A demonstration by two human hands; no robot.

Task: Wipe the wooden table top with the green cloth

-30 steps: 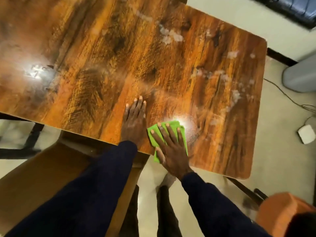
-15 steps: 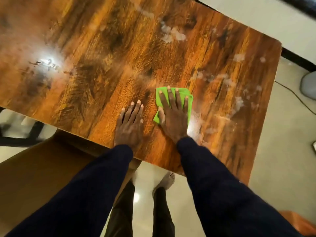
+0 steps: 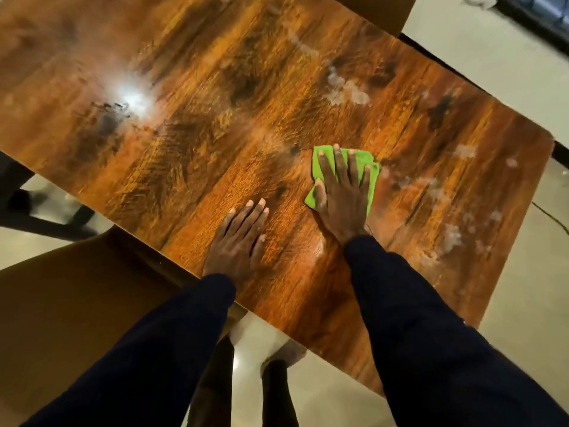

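The glossy wooden table top (image 3: 215,118) fills most of the view. A small green cloth (image 3: 371,169) lies flat on it, right of centre. My right hand (image 3: 341,195) presses down on the cloth with its fingers spread, covering most of it. My left hand (image 3: 238,238) rests flat on the bare wood near the front edge, left of the cloth, holding nothing. White dusty smears (image 3: 348,90) mark the wood beyond and to the right of the cloth.
A brown chair seat (image 3: 67,303) sits below the table's front edge at the left. A dark table leg (image 3: 40,223) stands at far left. Pale floor (image 3: 523,303) lies right of the table's rounded corner, with a thin cable (image 3: 551,215) across it.
My right hand has pushed the green cloth away from the front edge toward the table's middle. My left hand has stayed flat on the wood.
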